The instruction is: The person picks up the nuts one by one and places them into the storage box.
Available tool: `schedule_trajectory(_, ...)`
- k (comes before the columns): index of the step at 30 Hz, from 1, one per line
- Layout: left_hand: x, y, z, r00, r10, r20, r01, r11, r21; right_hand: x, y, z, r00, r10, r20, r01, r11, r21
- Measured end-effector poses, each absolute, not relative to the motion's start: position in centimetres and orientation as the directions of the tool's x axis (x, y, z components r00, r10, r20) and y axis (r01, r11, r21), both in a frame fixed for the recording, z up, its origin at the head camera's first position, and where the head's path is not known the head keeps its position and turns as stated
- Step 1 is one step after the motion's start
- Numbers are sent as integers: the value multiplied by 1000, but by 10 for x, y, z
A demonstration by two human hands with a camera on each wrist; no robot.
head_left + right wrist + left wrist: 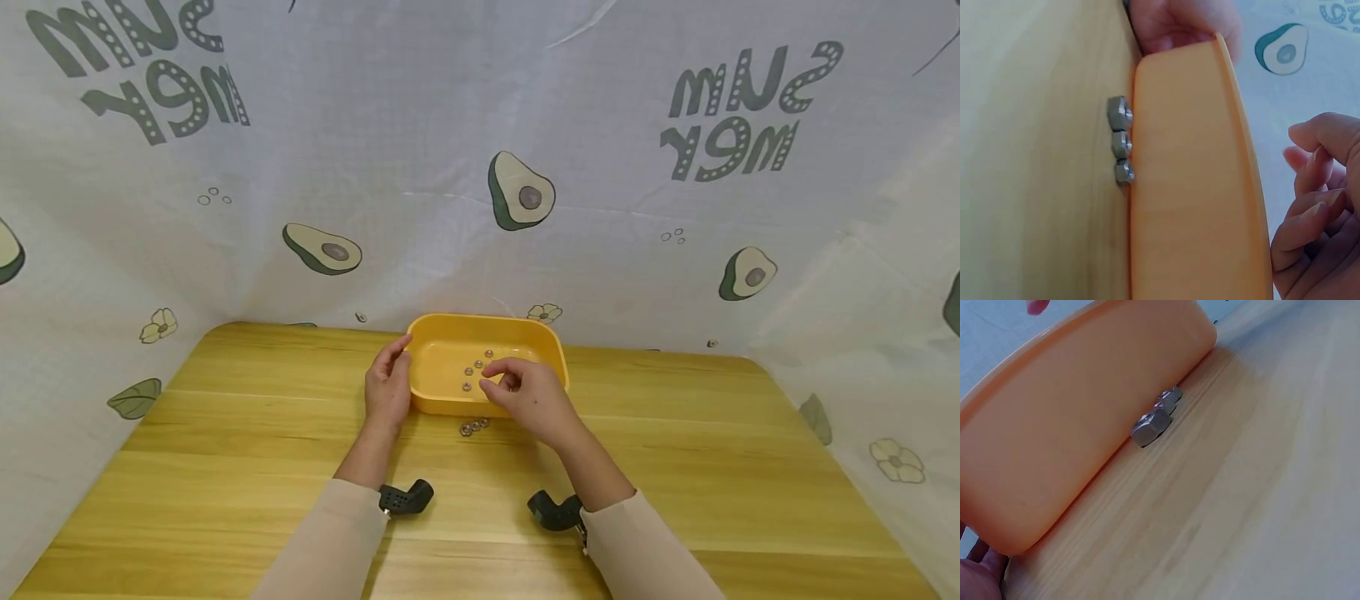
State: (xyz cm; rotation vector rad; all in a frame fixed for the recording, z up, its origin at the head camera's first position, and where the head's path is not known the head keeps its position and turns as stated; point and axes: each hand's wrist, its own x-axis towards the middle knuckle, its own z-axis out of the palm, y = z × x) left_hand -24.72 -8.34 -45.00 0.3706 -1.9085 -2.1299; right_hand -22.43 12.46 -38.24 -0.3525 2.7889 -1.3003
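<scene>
A yellow plastic tray (450, 406) stands on the table, with several small metal nuts (467, 387) lying loose inside. Three nuts (1120, 145) sit in a row on the wood against its front wall; the one at the left end is the largest. My left hand (388, 390) rests against the tray's left end, fingers fairly straight. Over the tray's right front part hovers my right hand (531, 398), fingers loosely curled. In the right wrist view, a gap shows between its thumb (1322, 134) and fingers, and I see nothing held there. This hand hides part of the tray's inside.
The wooden table (300, 433) reaches out on both sides of the tray. Directly behind the tray hangs a white cloth (420, 167) printed with avocados. A black wrist camera (405, 498) is strapped to the left wrist, another camera (555, 510) to the right.
</scene>
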Motion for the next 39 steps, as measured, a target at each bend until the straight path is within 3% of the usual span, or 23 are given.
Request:
schedule_trajectory(11, -248, -82, -452, -934, -357, -11, 21, -84, 996, -199, 137, -398, -960, -278, -18, -178, 662, -728)
schedule_trajectory(26, -248, -82, -451, -928, -372, -21, 19, -102, 995, -199, 147, -422, -896, -417, -155, -228, 729, -645)
schedule_trajectory(39, -247, -82, -450, -933, -357, -33, 12, -123, 992, -200, 140, -425, -916, -392, -89, -271, 767, -581)
